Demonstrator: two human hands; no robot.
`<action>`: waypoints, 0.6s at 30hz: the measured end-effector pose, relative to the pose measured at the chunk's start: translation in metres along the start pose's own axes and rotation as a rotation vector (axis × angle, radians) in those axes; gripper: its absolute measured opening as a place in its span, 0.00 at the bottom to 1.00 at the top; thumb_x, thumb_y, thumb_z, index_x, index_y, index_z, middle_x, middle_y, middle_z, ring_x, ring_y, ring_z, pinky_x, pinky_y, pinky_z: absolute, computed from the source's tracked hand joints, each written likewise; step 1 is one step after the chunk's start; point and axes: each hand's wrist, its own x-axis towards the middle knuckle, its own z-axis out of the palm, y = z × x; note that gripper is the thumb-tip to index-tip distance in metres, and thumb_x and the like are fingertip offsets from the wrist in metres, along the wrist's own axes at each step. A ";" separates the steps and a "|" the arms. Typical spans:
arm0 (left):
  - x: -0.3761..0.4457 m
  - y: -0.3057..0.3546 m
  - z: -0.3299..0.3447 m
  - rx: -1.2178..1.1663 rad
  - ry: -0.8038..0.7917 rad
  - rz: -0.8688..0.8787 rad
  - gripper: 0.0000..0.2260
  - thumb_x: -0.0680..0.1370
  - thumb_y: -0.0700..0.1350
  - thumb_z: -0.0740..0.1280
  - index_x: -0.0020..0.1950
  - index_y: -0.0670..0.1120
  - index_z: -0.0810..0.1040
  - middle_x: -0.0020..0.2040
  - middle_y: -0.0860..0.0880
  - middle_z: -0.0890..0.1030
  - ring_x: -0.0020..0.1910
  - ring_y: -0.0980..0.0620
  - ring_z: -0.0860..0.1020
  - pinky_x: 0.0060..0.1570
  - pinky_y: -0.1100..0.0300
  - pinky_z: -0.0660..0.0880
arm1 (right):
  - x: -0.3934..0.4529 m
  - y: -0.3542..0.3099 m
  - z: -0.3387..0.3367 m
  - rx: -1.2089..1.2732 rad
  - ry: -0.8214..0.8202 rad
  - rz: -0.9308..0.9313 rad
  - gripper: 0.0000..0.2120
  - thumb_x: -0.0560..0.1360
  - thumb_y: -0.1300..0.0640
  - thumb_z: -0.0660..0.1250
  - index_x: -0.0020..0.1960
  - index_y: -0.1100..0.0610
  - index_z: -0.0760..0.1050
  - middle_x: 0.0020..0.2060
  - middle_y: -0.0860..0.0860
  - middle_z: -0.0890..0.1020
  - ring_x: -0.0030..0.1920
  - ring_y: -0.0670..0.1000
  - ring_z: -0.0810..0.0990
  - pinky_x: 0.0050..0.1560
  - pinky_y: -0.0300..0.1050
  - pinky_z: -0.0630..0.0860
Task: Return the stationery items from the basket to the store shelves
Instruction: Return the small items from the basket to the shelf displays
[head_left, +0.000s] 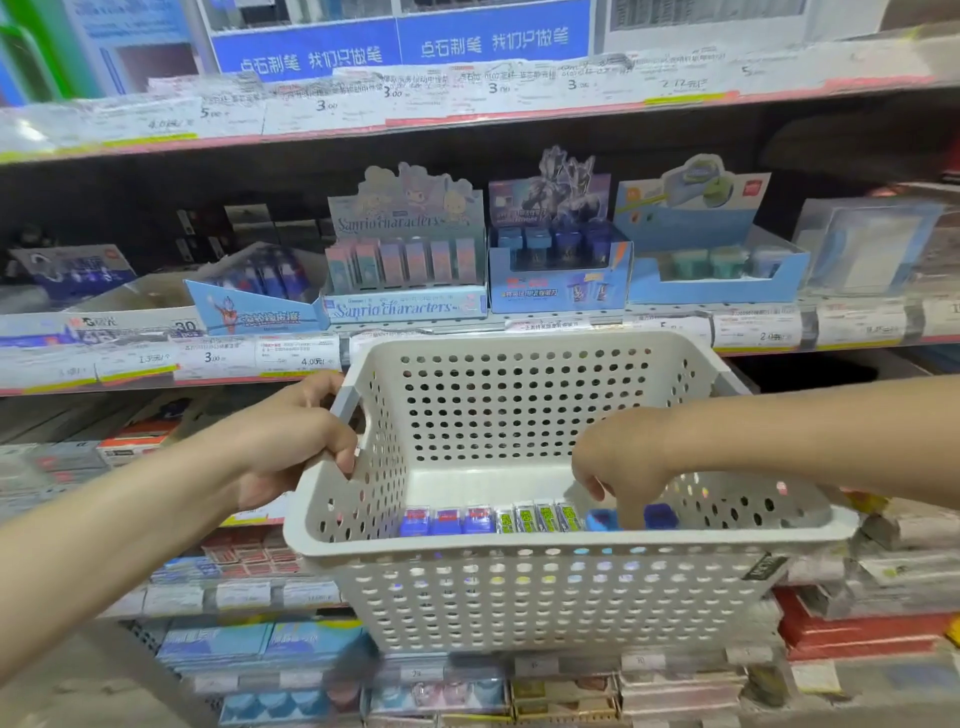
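Blue sharpeners (605, 519) lie on basket floor at near-right corner, end of row along near wall: blue erasers (447, 521), green packs (540, 517), then sharpeners. Right hand (618, 462) directly above, fingers curled down between two sharpeners; whether it grips one, cannot tell. Left hand (296, 441) grips basket (519, 587) left handle, farther off. Matching shelf box (558, 270) up beyond far rim.

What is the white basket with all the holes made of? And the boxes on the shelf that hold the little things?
The basket looks like moulded plastic: smooth, off-white, matte, with even round holes and a thick rounded rim. The Sanrio display box looks like thin printed cardboard: flat folded panels, a cut-out top and a slight sheen.
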 end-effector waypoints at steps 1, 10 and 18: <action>0.000 0.000 0.000 -0.001 -0.006 -0.003 0.31 0.57 0.27 0.63 0.60 0.40 0.69 0.36 0.41 0.73 0.32 0.44 0.74 0.31 0.58 0.72 | 0.004 -0.002 0.001 -0.020 -0.001 -0.002 0.19 0.70 0.53 0.71 0.57 0.61 0.78 0.53 0.55 0.82 0.53 0.56 0.80 0.33 0.39 0.64; 0.000 -0.001 0.002 -0.050 -0.010 0.015 0.31 0.53 0.30 0.62 0.57 0.44 0.71 0.34 0.42 0.75 0.31 0.46 0.76 0.27 0.59 0.75 | 0.025 -0.016 0.009 -0.202 -0.021 0.001 0.17 0.73 0.65 0.60 0.61 0.61 0.75 0.58 0.57 0.79 0.55 0.58 0.79 0.30 0.38 0.61; 0.002 -0.003 0.001 -0.048 -0.001 0.009 0.29 0.53 0.31 0.62 0.54 0.44 0.72 0.34 0.41 0.75 0.32 0.43 0.75 0.35 0.54 0.74 | 0.028 -0.019 0.005 -0.149 0.009 0.013 0.13 0.72 0.62 0.66 0.57 0.60 0.77 0.49 0.55 0.80 0.42 0.53 0.73 0.29 0.37 0.62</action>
